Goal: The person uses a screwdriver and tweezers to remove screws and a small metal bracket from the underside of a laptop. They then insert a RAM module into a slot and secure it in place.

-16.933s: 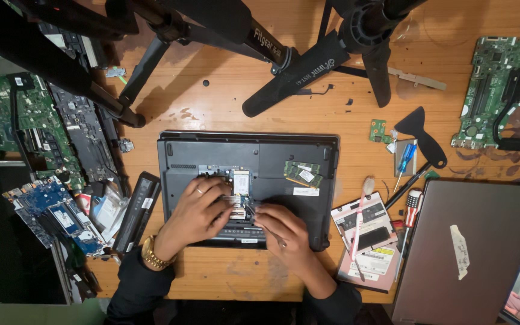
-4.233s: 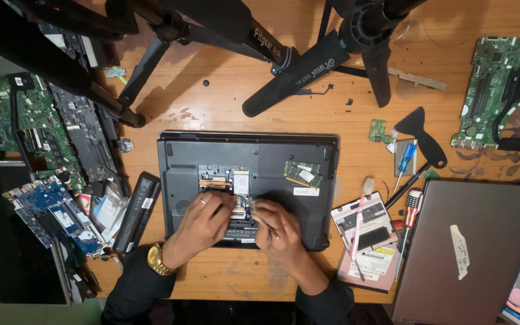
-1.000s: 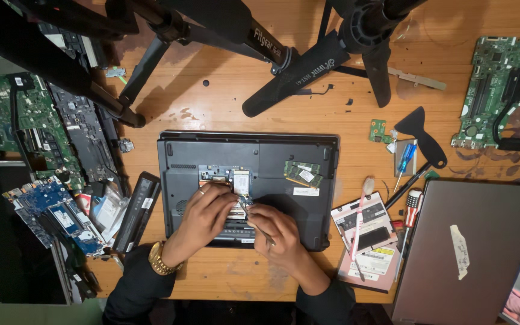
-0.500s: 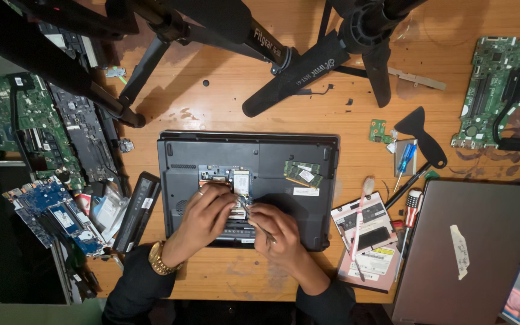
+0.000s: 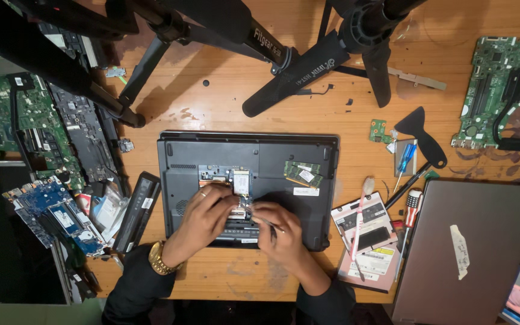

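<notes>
Working at nearly the same spot as half a second ago, both hands remain bent over the open bay of an upturned dark grey laptop (image 5: pixel 254 157) on a wooden table (image 5: pixel 224 90); against the view from four seconds back, the left hand (image 5: pixel 203 218) has slid a little up and inward, closing the gap with the right hand (image 5: pixel 281 236). The laptop lies base-up at the centre of the table, directly beneath both hands, its exposed compartment (image 5: pixel 231 180) showing just above the fingertips. The left hand comes in from the lower left, wrist ringed by a gold watch (image 5: pixel 160 260), fingers curled down into the bay with a ring showing on one of them. The right hand comes in from the lower right, knuckles up, fingers gathered together and pressed on the compartment's lower edge; whether they pinch any small part cannot be told, and the same goes for the left. The fingertips of the two hands sit just beside each other. A green memory module (image 5: pixel 302 173) rests on the casing to the right of the bay, clear of both hands. A black battery (image 5: pixel 136 212) lies just beside the laptop's left edge, and screwdrivers (image 5: pixel 405 165) lie well apart to the right.
</notes>
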